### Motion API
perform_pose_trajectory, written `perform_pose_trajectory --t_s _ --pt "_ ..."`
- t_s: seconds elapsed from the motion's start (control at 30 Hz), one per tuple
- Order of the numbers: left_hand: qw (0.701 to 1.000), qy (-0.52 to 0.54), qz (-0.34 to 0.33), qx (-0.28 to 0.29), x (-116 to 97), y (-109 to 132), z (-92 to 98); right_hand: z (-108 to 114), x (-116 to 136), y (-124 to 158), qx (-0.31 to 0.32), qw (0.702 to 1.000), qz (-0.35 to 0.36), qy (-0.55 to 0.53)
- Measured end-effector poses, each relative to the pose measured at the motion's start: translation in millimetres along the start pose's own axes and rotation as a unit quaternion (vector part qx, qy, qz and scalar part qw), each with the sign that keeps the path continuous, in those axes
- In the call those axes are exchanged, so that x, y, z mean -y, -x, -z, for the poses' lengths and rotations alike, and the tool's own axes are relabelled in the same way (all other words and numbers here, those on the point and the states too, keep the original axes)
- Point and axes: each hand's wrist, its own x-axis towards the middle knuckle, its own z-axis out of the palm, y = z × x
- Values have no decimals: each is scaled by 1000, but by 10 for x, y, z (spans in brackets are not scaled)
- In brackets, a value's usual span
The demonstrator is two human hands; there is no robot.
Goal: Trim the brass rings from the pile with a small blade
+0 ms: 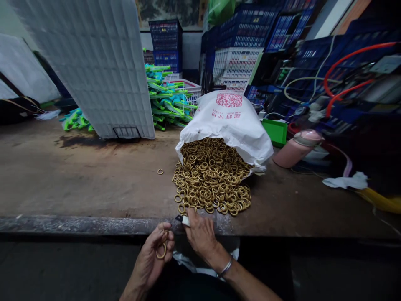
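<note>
A white sack [232,121] lies on its side on the brown workbench [94,184], spilling a heap of brass rings [209,179] toward me. My left hand [155,257] is below the bench edge, fingers curled round one brass ring [161,251]. My right hand [200,234] rests at the bench edge just in front of the heap, closed on a small white and dark tool [183,219]. A bracelet circles my right wrist. A single ring [160,171] lies apart, left of the heap.
A tall white quilted panel [103,62] stands at the back left. Green and blue bundled items [166,100] and blue and white crates [238,42] fill the back. A pink bottle [296,150], a green box [275,131] and red hoses [344,75] are at the right.
</note>
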Motion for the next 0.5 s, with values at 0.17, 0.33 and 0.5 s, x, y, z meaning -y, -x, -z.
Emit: perform_pose_trajectory --t_s 0.17,0.33,0.5 --pt "999 16 1 -45 12 -78 -28 82 9 -71 31 999 -18 -15" --pt "995 -74 -27 -57 55 -132 -137 168 -54 -132 47 996 -28 -74" --pt "976 -197 -83 -47 166 -175 -207 197 -160 -66 29 976 9 -217"
